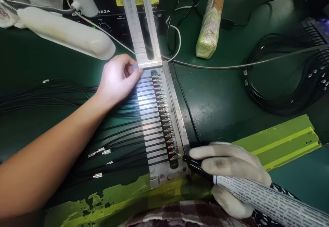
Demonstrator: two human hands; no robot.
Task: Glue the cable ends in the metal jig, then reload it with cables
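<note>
While it lies near the bottom edge, the gloved right hand is closed around a pen-shaped tool, whose tip touches the nearest little part in the metal holder. A row of small red parts runs far up the holder, each on a black wire going left. Farther off, the bare left hand pinches the holder's far end.

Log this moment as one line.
left hand: pinching fixture clip | right hand: gloved, holding pen tool, tip at lowest connector
</note>
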